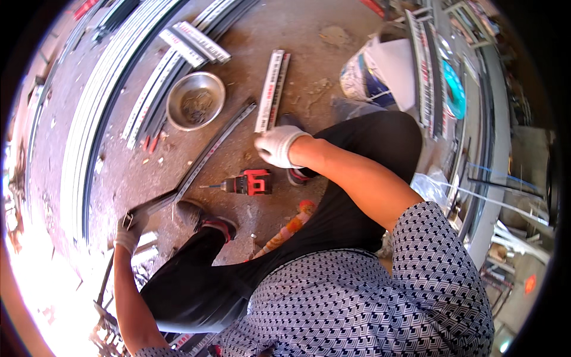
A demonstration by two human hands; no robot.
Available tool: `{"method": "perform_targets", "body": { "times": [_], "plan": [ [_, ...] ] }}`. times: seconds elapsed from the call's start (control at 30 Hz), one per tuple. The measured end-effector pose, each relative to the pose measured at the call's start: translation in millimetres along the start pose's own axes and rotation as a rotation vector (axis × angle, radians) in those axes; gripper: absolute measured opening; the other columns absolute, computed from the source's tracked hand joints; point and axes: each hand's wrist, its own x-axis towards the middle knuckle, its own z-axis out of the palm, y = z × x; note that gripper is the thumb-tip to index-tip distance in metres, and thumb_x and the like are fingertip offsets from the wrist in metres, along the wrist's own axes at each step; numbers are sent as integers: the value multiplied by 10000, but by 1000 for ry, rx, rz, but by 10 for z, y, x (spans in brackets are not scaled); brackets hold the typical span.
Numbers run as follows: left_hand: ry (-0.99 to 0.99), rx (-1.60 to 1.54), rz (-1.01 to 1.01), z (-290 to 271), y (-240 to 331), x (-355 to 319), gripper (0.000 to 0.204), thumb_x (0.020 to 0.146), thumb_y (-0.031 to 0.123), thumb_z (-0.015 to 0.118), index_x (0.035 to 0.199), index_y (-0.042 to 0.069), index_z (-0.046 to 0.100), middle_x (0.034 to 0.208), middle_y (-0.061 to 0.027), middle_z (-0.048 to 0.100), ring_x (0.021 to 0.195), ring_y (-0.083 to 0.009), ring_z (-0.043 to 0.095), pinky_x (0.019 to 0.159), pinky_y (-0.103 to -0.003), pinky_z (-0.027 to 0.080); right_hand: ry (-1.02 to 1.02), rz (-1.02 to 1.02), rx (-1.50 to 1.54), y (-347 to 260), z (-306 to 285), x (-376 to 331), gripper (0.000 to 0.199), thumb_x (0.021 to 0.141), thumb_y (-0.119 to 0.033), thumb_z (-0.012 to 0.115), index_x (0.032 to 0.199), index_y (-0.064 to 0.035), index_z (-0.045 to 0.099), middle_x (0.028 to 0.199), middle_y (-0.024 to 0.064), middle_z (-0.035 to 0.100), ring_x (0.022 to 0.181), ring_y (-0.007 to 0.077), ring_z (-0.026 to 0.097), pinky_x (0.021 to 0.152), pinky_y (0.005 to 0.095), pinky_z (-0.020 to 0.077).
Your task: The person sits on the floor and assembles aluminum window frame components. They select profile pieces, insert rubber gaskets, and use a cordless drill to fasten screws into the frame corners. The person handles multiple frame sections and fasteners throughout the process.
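Note:
My left hand (129, 233), in a white glove with dark fingers, is closed round the end of a dark metal profile (156, 205). This profile runs past my shoe and meets a longer strip (215, 141) at an angle on the floor. White-gloved too, my right hand (278, 146) has its fingers curled together beside the lower end of two short film-covered profiles (273, 89). Whatever its fingertips pinch is too small to make out. Between my feet lies a red and black cordless drill (253, 182), its bit pointing left.
A metal bowl (196, 101) of small hardware stands ahead, near stacked short profiles (195, 44). Long profiles (113, 101) lie along the left. At right are a white bucket (380, 71), upright profiles (425, 74) and a teal ring (454, 89). An orange-wrapped handle (288, 231) lies by my leg.

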Motion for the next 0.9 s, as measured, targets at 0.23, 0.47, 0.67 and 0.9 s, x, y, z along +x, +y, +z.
{"method": "perform_targets", "body": {
  "times": [0.23,0.47,0.67,0.9],
  "plan": [
    [31,18,4,31,-62,82,150,914,184,782,996,62,751,867,55,682,748,-80,609,662,-278,504,825,-210,184,-530,-1278,-1085,87,859,-106,734,907,-112,662,846,52,674,791,267,669,733,396,541],
    [33,64,-2,27,-151,166,204,896,210,799,1043,79,746,906,42,687,778,-90,613,675,-283,516,1172,360,165,-35,-903,-2296,50,929,-108,717,943,-69,689,833,65,707,760,204,669,753,334,538],
    [4,56,-68,-21,-102,85,186,908,221,795,1018,84,735,863,49,666,746,-72,584,647,-275,488,924,926,466,713,91,-2770,228,937,-242,720,979,-18,713,845,123,715,755,221,680,733,343,543],
    [23,-29,-210,-172,-107,0,175,911,163,783,1057,81,733,884,39,678,757,-85,594,666,-274,488,955,1186,633,1295,352,-2947,359,952,-313,691,1090,15,739,936,163,758,834,241,714,817,350,542]
  ]
}}
